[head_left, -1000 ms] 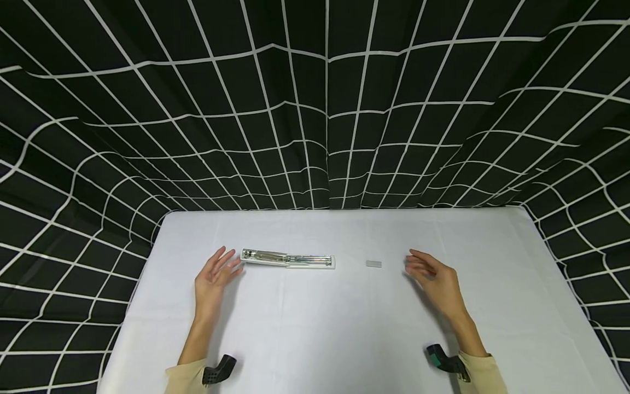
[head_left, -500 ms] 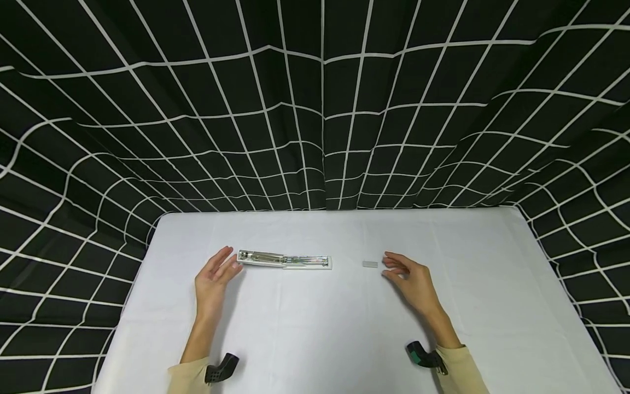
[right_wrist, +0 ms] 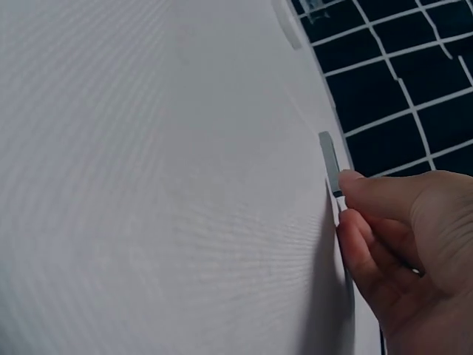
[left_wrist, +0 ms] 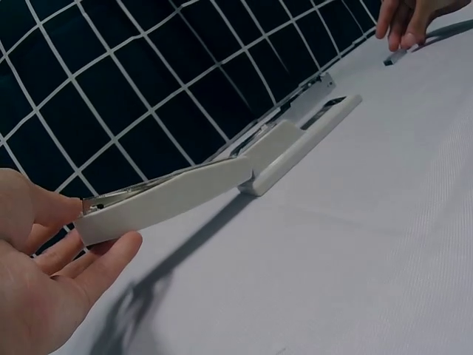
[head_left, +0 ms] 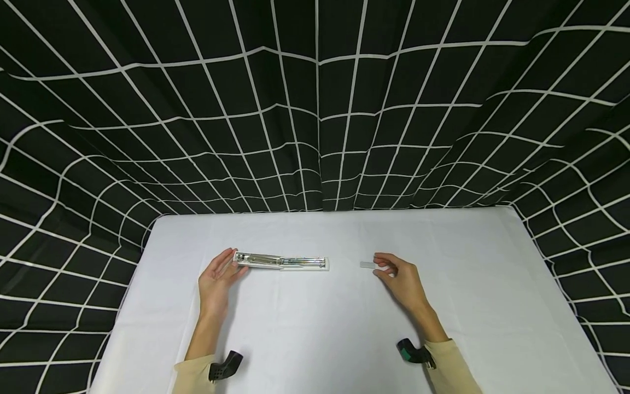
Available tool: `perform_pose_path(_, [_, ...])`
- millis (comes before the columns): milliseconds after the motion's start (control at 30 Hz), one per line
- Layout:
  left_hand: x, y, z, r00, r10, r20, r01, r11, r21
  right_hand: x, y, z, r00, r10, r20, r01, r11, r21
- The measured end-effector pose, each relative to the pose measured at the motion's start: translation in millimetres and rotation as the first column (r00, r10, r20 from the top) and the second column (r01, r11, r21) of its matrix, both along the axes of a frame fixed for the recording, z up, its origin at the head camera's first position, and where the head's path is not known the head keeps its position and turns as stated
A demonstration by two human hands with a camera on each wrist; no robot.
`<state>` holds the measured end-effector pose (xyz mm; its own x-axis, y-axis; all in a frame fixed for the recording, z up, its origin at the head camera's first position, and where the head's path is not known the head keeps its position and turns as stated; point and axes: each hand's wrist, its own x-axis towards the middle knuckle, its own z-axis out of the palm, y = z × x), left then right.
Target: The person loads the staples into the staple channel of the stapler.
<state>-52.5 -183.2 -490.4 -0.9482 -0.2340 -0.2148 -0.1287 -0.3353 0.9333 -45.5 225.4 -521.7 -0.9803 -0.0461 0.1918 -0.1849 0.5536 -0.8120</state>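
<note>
A white stapler, swung open nearly flat with its metal inside facing up, lies left of centre in the head view. At its left end my left hand holds the raised cover arm, fingers on both sides of the tip in the left wrist view. Farther right, a small grey strip of staples lies on the cloth. My right hand pinches the right end of that strip between thumb and fingers; the strip's left part sticks out in the right wrist view. The fingertips cover its right end.
A white cloth covers the table. Behind and at both sides hangs a black curtain with a white grid. A black wrist camera sits on the left sleeve, another black camera on the right.
My right hand has moved left to the staple strip and taken its right end. My left hand has closed in on the stapler's left end. The head view has shifted slightly.
</note>
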Motion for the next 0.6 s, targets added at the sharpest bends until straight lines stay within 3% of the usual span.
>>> perform_pose_path(367, [1.4, -2.5, -2.9, 1.0, -0.011, -0.017, 0.011, 1.0, -0.014, -5.0, -6.6, -4.8, 0.999, -0.001, -0.04, 0.006, 0.992, 0.122])
perform_pose_path(600, [0.8, -2.3, -6.7, 1.0, -0.019, -0.015, 0.019, 1.0, 0.008, -5.6, -7.2, -5.2, 0.998, -0.025, -0.057, 0.033, 0.99, 0.137])
